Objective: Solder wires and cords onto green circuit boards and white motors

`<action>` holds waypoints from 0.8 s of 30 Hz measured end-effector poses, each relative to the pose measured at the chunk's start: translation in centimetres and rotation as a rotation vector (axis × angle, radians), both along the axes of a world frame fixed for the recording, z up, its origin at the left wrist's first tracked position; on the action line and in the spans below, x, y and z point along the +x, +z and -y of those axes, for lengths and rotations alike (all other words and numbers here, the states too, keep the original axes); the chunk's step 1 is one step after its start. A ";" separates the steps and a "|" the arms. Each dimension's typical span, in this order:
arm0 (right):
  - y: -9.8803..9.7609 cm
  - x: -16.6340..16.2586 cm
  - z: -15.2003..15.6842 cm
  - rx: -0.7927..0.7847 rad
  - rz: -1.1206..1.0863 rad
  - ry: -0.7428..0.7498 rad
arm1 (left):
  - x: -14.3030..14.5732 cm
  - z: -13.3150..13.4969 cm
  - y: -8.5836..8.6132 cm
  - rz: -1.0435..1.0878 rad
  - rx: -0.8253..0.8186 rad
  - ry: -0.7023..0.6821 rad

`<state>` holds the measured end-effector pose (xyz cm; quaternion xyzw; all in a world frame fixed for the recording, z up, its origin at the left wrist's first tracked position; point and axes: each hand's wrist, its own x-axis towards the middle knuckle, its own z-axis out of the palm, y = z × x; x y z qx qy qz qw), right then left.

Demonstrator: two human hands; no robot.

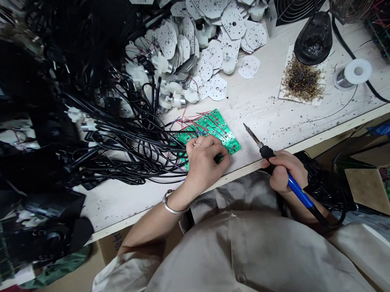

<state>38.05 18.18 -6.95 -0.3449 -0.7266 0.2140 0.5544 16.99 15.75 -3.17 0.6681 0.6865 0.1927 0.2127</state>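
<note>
My left hand, fingers curled, pins the green circuit board steady mid-frame. My right hand grips the blue-handled soldering iron pen-style for control.

Nothing really legible here tbh. The flat green circuit board under the fingers of the left hand has white print, but it's way too tiny to read. There's a faint purple scribble on the brown cardboard box below the wrist. Can't make that out either.

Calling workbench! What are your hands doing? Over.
Left hand holding green circuit board down. Right hand gripping soldering iron, tip clear of board. Black cables crowd board's left side. Over.
</note>
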 end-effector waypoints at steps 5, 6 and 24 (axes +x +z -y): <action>0.1 -0.8 -0.5 -0.112 0.002 -0.018 | 0.0 0.0 0.0 -0.010 -0.018 0.005; 0.0 -0.9 -0.5 -0.115 -0.003 -0.021 | 0.0 0.0 0.0 -0.010 -0.019 0.005; -1.2 -0.9 -0.8 0.003 0.005 -0.022 | -0.5 0.6 0.6 -0.055 0.017 -0.099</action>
